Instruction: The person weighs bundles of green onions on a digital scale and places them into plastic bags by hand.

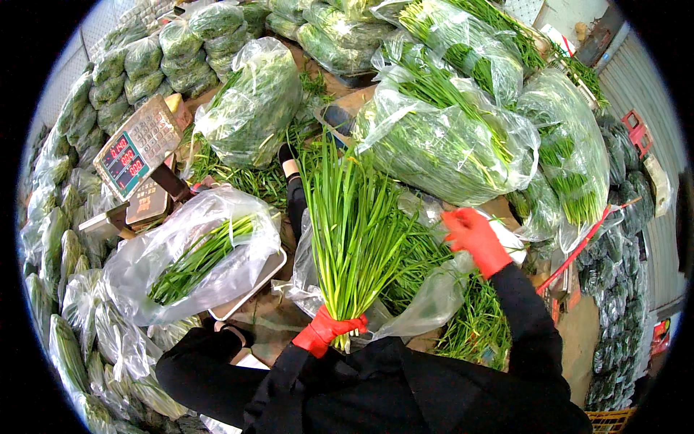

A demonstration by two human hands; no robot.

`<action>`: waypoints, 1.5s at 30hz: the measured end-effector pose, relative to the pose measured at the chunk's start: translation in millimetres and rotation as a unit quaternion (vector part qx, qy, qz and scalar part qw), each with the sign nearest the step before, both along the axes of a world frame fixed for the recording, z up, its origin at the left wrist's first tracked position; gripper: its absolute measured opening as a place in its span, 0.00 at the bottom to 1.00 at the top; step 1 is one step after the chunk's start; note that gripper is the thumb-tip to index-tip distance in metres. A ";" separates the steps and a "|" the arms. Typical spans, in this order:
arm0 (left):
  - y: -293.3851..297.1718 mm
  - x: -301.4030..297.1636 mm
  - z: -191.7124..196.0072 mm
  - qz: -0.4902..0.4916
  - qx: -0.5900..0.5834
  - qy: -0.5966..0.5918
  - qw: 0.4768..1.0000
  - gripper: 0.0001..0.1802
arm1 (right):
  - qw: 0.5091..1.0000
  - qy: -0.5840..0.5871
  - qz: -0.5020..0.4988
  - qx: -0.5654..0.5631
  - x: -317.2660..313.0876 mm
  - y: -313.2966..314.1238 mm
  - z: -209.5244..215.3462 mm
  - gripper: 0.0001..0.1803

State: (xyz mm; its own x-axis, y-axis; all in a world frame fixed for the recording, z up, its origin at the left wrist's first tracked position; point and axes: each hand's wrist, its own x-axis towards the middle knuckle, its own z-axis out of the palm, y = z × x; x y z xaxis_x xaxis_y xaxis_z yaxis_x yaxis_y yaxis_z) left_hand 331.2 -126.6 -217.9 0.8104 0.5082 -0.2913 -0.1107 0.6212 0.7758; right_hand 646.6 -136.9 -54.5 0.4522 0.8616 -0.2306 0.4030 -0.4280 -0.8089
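Note:
My left hand (327, 332), in a red glove, is closed round the pale stem ends of a bunch of chives (350, 231). Their long green leaves stand up and fan out away from me. To the right of the bunch, my right hand (476, 237), also red-gloved, hangs in the air with bent fingers slightly apart; no object shows in it. Loose chives (470, 329) lie beneath it beside a clear plastic sheet (430, 304). At the left, an open clear bag (195, 253) holds more chives and rests on a scale's pan.
A scale display (141, 148) stands at the left. Large filled bags (441, 137) and another bag (253, 105) lie ahead. Stacked bagged greens (144, 69) line the left and back. Dark packed bundles (614, 311) and a thin red pole (578, 249) are at the right.

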 end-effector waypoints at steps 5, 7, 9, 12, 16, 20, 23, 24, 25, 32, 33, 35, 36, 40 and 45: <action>0.6 -1.0 5.8 0.029 0.020 -0.002 0.999 0.17 | 0.989 0.051 0.133 -0.038 -107.3 63.1 30.9 0.28; 2.7 4.3 14.8 0.012 0.067 0.013 0.998 0.17 | 0.987 0.070 0.140 -0.033 -104.4 72.1 12.9 0.21; 1.4 0.6 12.6 0.017 0.020 0.002 1.000 0.17 | 0.983 0.118 0.140 0.012 -98.5 67.3 1.4 0.17; 10.0 -7.5 23.9 0.001 0.066 -0.007 0.998 0.16 | 0.913 -0.288 0.194 0.214 -62.7 46.4 -26.6 0.12; 2.3 -4.5 41.7 0.022 -0.059 -0.052 0.997 0.16 | 0.945 0.045 -0.215 0.241 51.0 -25.0 -82.5 0.15; -0.4 -4.4 40.0 0.041 -0.124 -0.065 0.989 0.19 | 0.937 0.107 -0.333 0.006 120.1 -122.4 -86.4 0.15; 6.2 -3.3 36.2 0.047 -0.134 -0.062 0.988 0.19 | 0.972 0.165 -0.161 -0.039 48.5 -126.9 -107.8 0.14; 7.7 -9.7 46.5 0.071 -0.113 -0.030 0.991 0.20 | 0.943 0.310 -0.056 -0.105 -6.6 -99.4 -87.5 0.21; 7.9 -7.3 57.3 0.089 -0.099 -0.008 0.991 0.22 | 0.921 0.370 0.014 -0.125 -49.8 -89.1 -78.2 0.28; -0.3 15.8 81.1 0.141 0.753 0.549 0.335 0.24 | 0.720 0.694 -0.002 0.012 -169.1 13.0 -98.9 0.32; 9.9 7.4 85.1 0.166 0.774 0.545 0.277 0.24 | 0.684 0.728 -0.038 -0.018 -177.8 26.5 -91.7 0.29; 15.8 -16.1 117.3 0.160 0.743 0.459 0.461 0.31 | 0.713 0.698 0.052 0.042 -175.7 54.4 -102.0 0.24; 22.1 -39.3 137.8 0.161 0.723 0.371 0.561 0.33 | 0.723 0.680 0.095 0.079 -179.4 68.2 -101.9 0.23; 43.6 -118.9 150.5 0.220 0.485 0.215 0.819 0.30 | 0.690 0.689 0.175 0.134 -225.2 126.2 -48.8 0.27; 130.2 -226.3 68.3 0.429 0.252 0.281 0.821 0.22 | 0.724 0.546 0.372 0.199 -356.9 174.9 -14.9 0.28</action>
